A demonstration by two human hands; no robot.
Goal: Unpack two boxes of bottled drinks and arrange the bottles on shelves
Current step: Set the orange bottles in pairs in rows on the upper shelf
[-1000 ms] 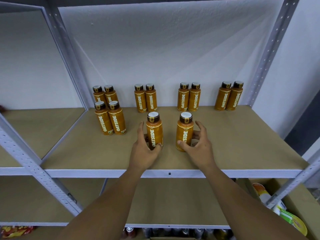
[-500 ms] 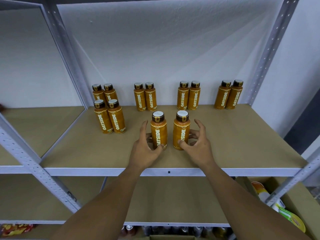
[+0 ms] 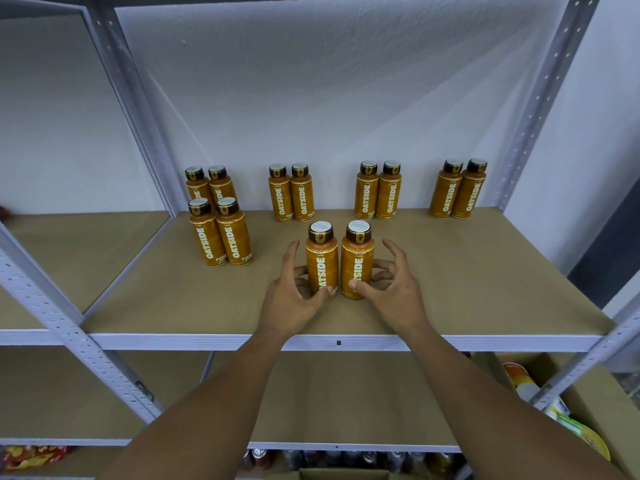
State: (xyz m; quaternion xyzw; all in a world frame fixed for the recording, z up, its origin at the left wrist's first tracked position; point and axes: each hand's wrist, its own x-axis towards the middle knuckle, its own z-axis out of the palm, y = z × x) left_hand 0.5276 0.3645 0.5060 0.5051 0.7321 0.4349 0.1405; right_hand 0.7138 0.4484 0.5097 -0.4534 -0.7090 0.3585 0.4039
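Two orange OATSIDE bottles stand upright and side by side on the brown shelf board (image 3: 485, 289), near its front middle. My left hand (image 3: 287, 303) holds the left bottle (image 3: 321, 261), thumb on its front and fingers round its far side. My right hand (image 3: 394, 296) holds the right bottle (image 3: 357, 258) the same way, with the index finger lifted. Several more bottles stand further back: a block of them at the left (image 3: 220, 233) and pairs against the wall (image 3: 291, 195), (image 3: 378, 194), (image 3: 458, 192).
Grey perforated uprights (image 3: 540, 98) frame the shelf on both sides. On the right, below the shelf, an open cardboard box (image 3: 588, 403) holds packaged goods. Cans (image 3: 346, 459) line the bottom level, with snack packs (image 3: 31, 455) at the lower left.
Both hands have slid their bottles toward each other, so the two now stand almost touching. They have also moved slightly further back on the shelf.
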